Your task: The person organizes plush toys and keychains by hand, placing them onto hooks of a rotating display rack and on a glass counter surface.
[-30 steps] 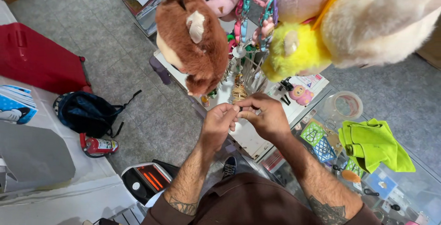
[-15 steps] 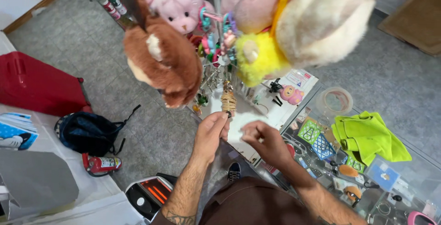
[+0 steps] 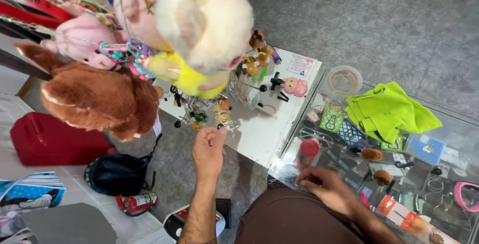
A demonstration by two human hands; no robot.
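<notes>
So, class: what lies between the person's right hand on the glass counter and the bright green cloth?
In the head view, between the right hand and the green cloth, small trinkets lie under the glass counter, including a red round one.

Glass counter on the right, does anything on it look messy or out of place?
The yellow-green cloth lies crumpled on the glass counter, covering part of the goods on show beneath. The right hand rests on the counter's near edge; the left hand is raised at a hanging keychain. Nothing looks spilled or broken.

Brown plush toy, pink plush toy, lime-green cloth, red bag
</notes>
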